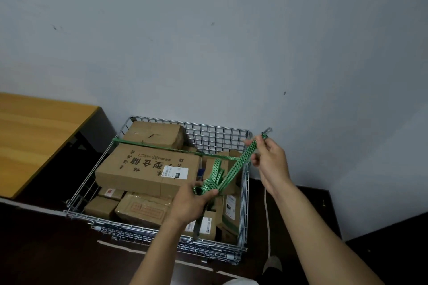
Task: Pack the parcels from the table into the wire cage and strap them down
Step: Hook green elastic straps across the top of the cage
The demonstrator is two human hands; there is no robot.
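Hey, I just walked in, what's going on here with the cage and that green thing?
A person is strapping down a wire cage already packed with cardboard parcels. The left hand grips a bunched length of green strap above the boxes. The right hand pinches the same strap near its metal hook, which hangs free by the cage's right rim. A taut green line already runs across the parcels from the left rim. A wooden table stands to the left.
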